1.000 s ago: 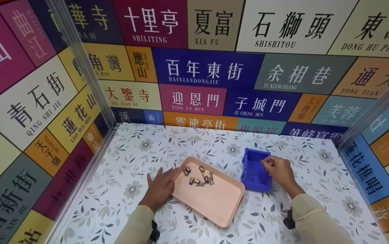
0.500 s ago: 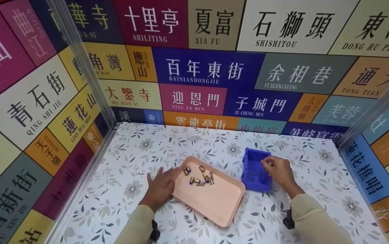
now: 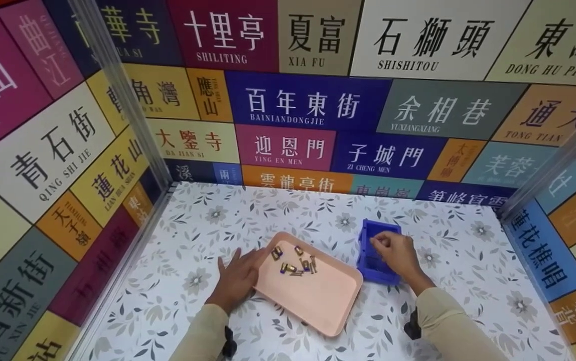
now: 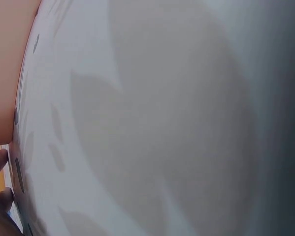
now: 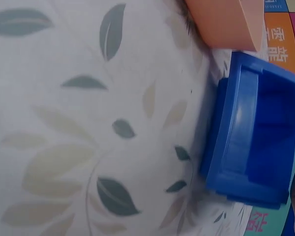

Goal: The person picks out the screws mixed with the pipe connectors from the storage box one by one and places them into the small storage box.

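My left hand (image 3: pixel 238 278) rests against the left edge of a peach tray (image 3: pixel 313 306), fingers spread; in the left wrist view two fingertips (image 4: pixel 0 158) show beside the tray's wall (image 4: pixel 7 73). Inside the tray lie several brass fittings (image 3: pixel 288 268) with blue parts and a few screws (image 3: pixel 313 264), bunched toward its far end. Over a blue bin (image 3: pixel 381 277) hovers my right hand (image 3: pixel 399 254), thumb and index fingertips drawn together; I cannot tell whether anything small is between them. Part of the bin's inside, with small screws in it, is hidden under that hand.
The table (image 3: pixel 207 220) wears a white leaf-print cover. Walls (image 3: pixel 308 100) covered with coloured name signs enclose it at the back and both sides. The bin (image 5: pixel 236 128) stands close to the tray's right corner.
My right hand has moved left, from the bin's right side to over its middle. One second ago a small thing showed at its fingertips. My left hand and the tray have stayed put.
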### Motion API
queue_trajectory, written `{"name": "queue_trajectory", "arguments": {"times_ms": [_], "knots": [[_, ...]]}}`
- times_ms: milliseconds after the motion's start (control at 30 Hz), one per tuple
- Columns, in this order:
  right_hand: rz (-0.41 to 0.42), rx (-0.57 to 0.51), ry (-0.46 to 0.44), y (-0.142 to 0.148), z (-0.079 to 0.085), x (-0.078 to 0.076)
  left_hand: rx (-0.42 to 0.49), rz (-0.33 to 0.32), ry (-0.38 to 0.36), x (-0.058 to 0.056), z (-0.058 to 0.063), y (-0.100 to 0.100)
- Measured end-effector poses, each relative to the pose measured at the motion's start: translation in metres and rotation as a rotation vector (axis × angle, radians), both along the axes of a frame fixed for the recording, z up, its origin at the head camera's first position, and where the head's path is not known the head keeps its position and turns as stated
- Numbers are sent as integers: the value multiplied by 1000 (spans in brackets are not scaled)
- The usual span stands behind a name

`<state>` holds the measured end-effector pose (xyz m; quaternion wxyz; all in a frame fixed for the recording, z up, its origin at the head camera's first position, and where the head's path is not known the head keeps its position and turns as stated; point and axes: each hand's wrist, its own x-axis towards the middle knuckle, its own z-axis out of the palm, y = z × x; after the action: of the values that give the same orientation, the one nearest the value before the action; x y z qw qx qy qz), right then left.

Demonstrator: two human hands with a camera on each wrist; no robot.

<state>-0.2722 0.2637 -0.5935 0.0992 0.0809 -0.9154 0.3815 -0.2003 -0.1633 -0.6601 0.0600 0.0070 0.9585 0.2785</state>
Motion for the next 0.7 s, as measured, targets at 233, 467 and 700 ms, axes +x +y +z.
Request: {"name": "queue_trajectory", "arguments": {"times_ms": [233,467,700], "knots": [[86,-94,22,-29,-3,1,17,13,-15,0,0,1],[213,-107,-8,-58,-5,3,23,13,-21,0,0,1],[283,-87,36,-81,-5,5,10,-13,6,1,0,-2]]}}
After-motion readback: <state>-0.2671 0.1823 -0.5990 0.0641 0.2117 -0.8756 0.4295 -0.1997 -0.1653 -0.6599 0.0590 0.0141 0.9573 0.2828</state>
